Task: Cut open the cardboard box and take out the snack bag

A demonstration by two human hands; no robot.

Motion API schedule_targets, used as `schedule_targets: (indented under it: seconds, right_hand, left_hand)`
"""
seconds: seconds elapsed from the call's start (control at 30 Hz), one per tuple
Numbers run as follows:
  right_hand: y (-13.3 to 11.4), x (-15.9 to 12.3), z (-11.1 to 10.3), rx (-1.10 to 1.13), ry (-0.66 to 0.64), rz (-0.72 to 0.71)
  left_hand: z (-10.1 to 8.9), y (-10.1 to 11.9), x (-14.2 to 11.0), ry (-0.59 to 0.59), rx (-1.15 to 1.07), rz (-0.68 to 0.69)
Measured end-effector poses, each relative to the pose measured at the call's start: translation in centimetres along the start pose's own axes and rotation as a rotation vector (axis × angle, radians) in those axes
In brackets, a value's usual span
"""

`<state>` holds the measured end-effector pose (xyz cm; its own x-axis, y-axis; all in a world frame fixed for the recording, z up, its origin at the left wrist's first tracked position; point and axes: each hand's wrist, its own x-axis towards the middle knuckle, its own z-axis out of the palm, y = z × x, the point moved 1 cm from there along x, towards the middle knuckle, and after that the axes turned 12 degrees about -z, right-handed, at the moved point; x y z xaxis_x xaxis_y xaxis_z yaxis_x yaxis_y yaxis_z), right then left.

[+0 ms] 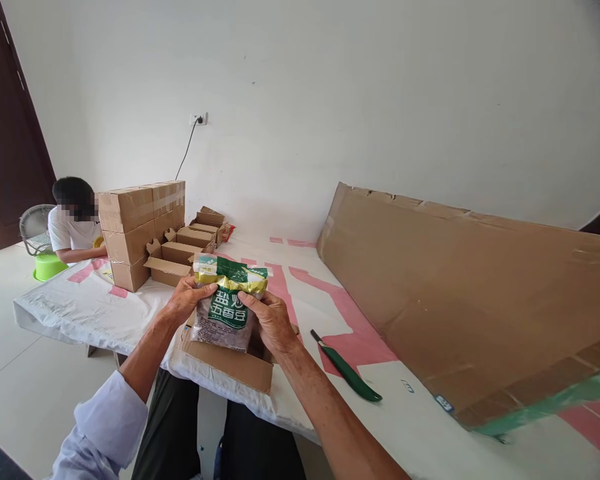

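Both of my hands hold a snack bag (227, 303) with a green label and a yellow-green top, filled with brownish beans. My left hand (186, 299) grips its left edge with the thumb across the front. My right hand (270, 321) grips its right side. The bag hangs just above an open cardboard box (230, 363) at the near edge of the table (420, 413), which is covered in white and pink sheeting.
A green-handled cutter (347, 368) lies right of the box. A large flat cardboard sheet (460, 293) leans along the right. Stacked sealed cartons (140, 227) and several open boxes (185, 250) stand farther back. Another person (73, 220) sits at the far left, near a fan (35, 227) and green basin (47, 265).
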<state>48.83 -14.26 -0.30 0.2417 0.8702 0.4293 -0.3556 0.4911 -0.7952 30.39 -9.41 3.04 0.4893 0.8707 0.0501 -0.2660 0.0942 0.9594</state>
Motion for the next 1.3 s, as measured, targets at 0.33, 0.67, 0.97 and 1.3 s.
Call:
schedule_targets:
  seconds: [0.33,0.67,0.97,1.3]
  right_hand:
    - [0.1,2.1,-0.3,0.026,0.042,0.038]
    - [0.4,4.5,-0.2,0.055,0.051,0.094]
    - [0.7,1.7,-1.4,-0.020,-0.251,0.317]
    - [-0.3,0.5,-2.4,-0.113,-0.100,0.282]
  left_hand:
    - [-0.3,-0.6,0.7,0.068,-0.118,-0.027]
    - [-1.0,-1.9,-0.5,0.005,0.062,-0.121]
    - [-1.0,-2.7,0.1,0.119,-0.035,-0.135]
    - [-0.3,-2.4,0.9,0.007,0.006,-0.248]
